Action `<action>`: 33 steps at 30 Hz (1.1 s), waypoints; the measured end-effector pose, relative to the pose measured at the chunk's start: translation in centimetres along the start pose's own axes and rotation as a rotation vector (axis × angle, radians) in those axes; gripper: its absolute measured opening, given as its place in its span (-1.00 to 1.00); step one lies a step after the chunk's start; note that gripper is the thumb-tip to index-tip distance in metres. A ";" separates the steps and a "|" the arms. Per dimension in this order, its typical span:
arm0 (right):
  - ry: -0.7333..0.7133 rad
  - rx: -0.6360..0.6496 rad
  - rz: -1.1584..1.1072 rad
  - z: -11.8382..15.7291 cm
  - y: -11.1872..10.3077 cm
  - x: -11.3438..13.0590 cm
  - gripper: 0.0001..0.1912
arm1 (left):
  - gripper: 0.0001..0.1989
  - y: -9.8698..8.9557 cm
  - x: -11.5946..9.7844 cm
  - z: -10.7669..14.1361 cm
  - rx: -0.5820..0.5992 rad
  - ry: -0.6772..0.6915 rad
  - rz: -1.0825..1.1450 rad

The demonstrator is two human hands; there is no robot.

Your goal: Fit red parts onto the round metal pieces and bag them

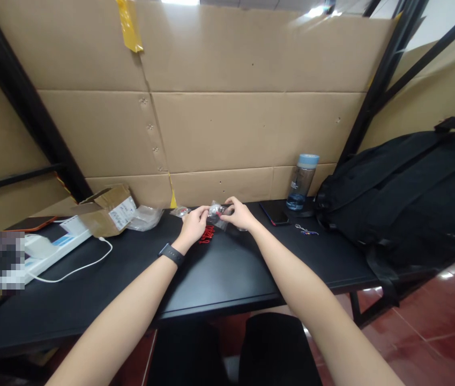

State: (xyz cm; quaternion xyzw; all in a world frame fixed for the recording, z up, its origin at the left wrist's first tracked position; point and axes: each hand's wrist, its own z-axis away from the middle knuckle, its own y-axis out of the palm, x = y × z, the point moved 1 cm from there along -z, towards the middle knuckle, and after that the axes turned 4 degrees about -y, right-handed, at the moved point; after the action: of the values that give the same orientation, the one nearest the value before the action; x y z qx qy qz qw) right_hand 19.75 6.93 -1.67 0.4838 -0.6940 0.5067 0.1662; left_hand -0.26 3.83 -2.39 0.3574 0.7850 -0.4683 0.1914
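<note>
Near the back of the black table, a small clear plastic packet (215, 210) with something silvery inside is between my two hands. My left hand (195, 225) pinches its left side, a dark watch on the wrist. The fingers of my right hand (240, 214) are closed on its right side, by a small pinkish-red bit. Red cords (207, 234) lie on the table just below my left fingers. Another clear packet (181, 212) rests behind my left hand, and part of one shows under my right hand.
An open cardboard box (110, 212), crumpled clear plastic (146, 219) and a white power strip (58, 247) with a cable are at left. At right are a phone (275, 213), a water bottle (301, 182), a small corded item (306, 230) and a black backpack (408, 187). Cardboard (227, 134) walls the back.
</note>
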 end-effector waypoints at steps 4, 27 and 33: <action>0.168 0.136 -0.380 0.3 0.0 0.4 -0.60 | -0.72 -0.2 -0.5 0.0 -0.025 0.076 0.090; 0.227 0.364 -0.905 1.3 1.9 2.2 -0.63 | -0.79 -3.8 -3.1 0.4 -0.418 0.061 0.118; 0.247 0.272 -0.906 1.0 1.6 2.1 -0.67 | -0.81 -4.0 -2.2 0.0 -0.509 0.018 0.204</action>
State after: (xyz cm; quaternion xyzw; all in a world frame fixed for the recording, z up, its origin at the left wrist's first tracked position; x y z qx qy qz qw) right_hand 17.64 5.06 -1.45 0.6906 -0.3165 0.5231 0.3864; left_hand -1.78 1.81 1.41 0.3791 0.8390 -0.2311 0.3145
